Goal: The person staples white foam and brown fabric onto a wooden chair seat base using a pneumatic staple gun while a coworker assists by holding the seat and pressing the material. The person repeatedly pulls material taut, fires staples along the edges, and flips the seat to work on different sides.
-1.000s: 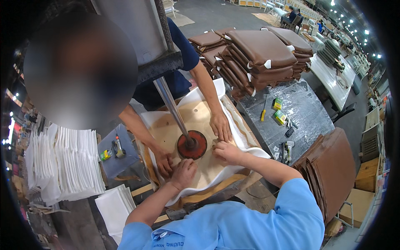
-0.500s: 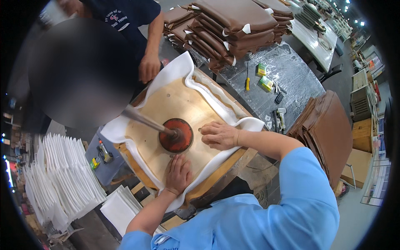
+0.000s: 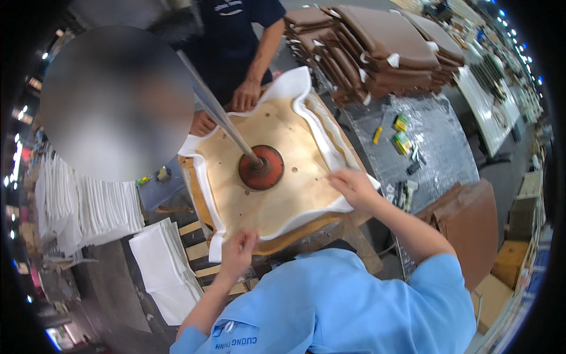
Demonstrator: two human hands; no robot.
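Brown cushions (image 3: 386,41) lie stacked beyond the squarish wooden panel (image 3: 277,209), ahead of the curled left hand (image 3: 238,252) and leftward of the curled right hand (image 3: 355,188); whether either pinches white padding (image 3: 298,82), I can't tell.

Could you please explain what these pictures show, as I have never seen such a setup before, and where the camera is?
There is no robot here: a person works with two bare hands, seen from above by a fisheye camera on their head, so straight edges bend. In front lies a pale wooden board edged with white padding. A red disc on a metal rod rests on it. The left hand is at the near edge, the right hand at the right edge; blur hides whether their fingers grip anything. Across the board is a co-worker's hand. Stacked brown cushions and white sheets lie around.
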